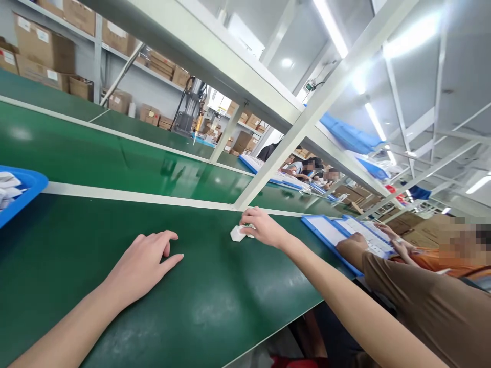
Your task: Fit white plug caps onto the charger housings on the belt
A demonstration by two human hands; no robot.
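Note:
My right hand reaches to the middle of the green worktop, fingers curled and thumb bent around a small white block-like piece. Another bit of white shows between the thumb and palm; whether it belongs to the same piece I cannot tell. The piece's exact kind is too small to make out. On the worktop to the left, my left hand lies palm down, holding nothing, its thumb and forefinger apart.
A blue tray with white pieces stands at the left edge. Blue-rimmed trays lie at right, where a co-worker's arm reaches in. A slanted metal post rises behind my right hand. Cardboard boxes fill the back shelves.

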